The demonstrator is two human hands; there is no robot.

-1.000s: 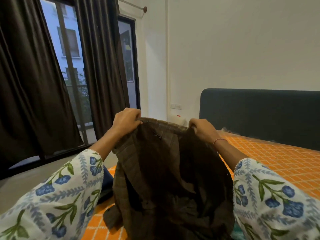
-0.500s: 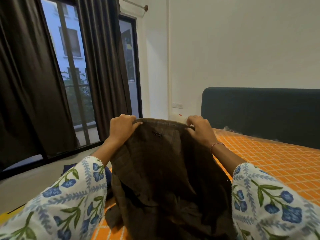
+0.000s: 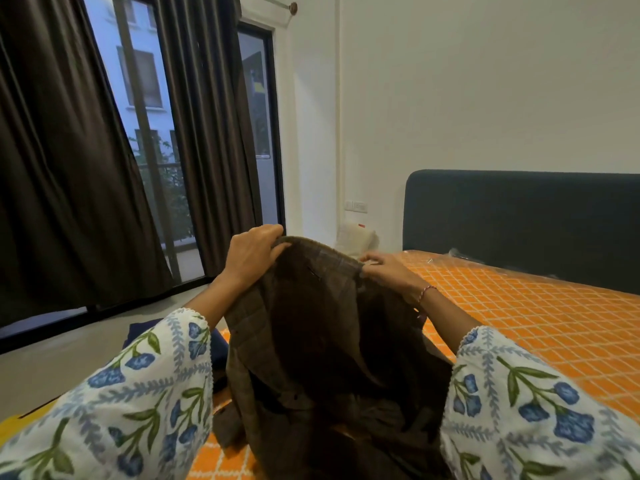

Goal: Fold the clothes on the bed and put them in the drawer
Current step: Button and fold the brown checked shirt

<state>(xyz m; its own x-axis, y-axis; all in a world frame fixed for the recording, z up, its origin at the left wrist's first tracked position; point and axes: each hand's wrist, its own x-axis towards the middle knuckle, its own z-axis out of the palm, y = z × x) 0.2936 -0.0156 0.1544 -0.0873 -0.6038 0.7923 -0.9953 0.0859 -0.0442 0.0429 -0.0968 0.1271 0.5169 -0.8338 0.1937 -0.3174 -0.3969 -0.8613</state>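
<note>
Both hands are up in front of the person, and the brown checked garment (image 3: 322, 341) hangs between them. The left hand (image 3: 251, 252) grips one end of its top edge with curled fingers; the right hand (image 3: 388, 271) pinches the other end. The cloth drops loose and rumpled below the hands onto the orange bed (image 3: 519, 323), no fold in it yet. Below the left forearm a dark blue piece (image 3: 138, 337) lies by the bed's edge. No drawer in sight, so by my reading it's early going: folding and stowing are all ahead.
</note>
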